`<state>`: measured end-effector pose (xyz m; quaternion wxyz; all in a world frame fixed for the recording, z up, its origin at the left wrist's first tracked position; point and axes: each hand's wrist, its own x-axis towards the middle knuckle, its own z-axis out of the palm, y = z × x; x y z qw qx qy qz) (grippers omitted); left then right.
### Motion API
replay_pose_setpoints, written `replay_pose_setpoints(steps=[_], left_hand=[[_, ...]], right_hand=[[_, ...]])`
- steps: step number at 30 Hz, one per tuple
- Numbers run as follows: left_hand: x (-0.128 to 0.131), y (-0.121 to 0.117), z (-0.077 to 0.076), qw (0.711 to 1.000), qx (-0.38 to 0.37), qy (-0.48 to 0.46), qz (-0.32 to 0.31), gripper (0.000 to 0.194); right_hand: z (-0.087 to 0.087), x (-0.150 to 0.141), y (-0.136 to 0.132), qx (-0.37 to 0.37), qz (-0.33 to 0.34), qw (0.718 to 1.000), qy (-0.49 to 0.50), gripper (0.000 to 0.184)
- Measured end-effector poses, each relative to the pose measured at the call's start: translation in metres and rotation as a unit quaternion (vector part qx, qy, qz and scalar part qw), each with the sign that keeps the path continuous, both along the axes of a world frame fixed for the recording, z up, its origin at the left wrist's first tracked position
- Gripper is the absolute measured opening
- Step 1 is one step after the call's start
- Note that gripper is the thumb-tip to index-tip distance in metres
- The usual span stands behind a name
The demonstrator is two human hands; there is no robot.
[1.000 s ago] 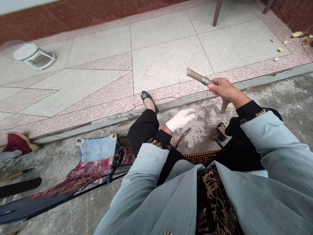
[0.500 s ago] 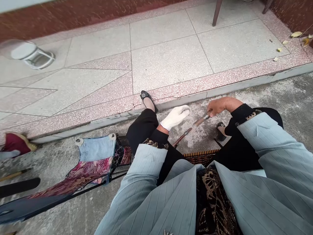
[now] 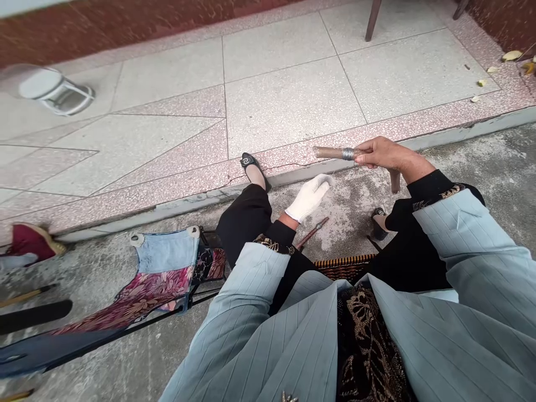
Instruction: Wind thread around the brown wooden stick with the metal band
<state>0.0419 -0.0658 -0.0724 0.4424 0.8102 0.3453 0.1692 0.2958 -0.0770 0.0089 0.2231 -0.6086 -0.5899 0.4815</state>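
My right hand (image 3: 379,153) is bare and closed around a brown wooden stick (image 3: 329,152) with silver wire (image 3: 348,154) wound round it. The stick points left, over the step's edge. Another brown wooden piece (image 3: 395,181) sticks out below the same hand; whether it joins the stick is hidden by the fingers. Lower and to the left, my left hand (image 3: 310,196) wears a white knitted glove. Its fingers are closed together, and what they pinch is too fine to make out. Beneath it, a slim reddish-brown stick (image 3: 312,231) slants up from a woven basket-like rim (image 3: 345,267).
A tiled step (image 3: 288,100) runs across ahead of my feet. To my left stands a folding fabric chair (image 3: 163,273). Farther off are a white stool (image 3: 56,89) and another person's dark red shoe (image 3: 36,245). Dark furniture legs (image 3: 372,19) stand at the top.
My right hand has risen and turned, bringing the wire-wound stick from slanting down to nearly level. My gloved left hand has moved slightly up and right.
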Motion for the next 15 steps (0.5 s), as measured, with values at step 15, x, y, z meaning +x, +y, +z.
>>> replay_pose_setpoints(steps=[15], left_hand=[[-0.003, -0.003, 0.008, 0.933, 0.24, 0.235, -0.126, 0.038]], right_hand=[[-0.035, -0.026, 0.002, -0.102, 0.272, 0.9, -0.324, 0.031]])
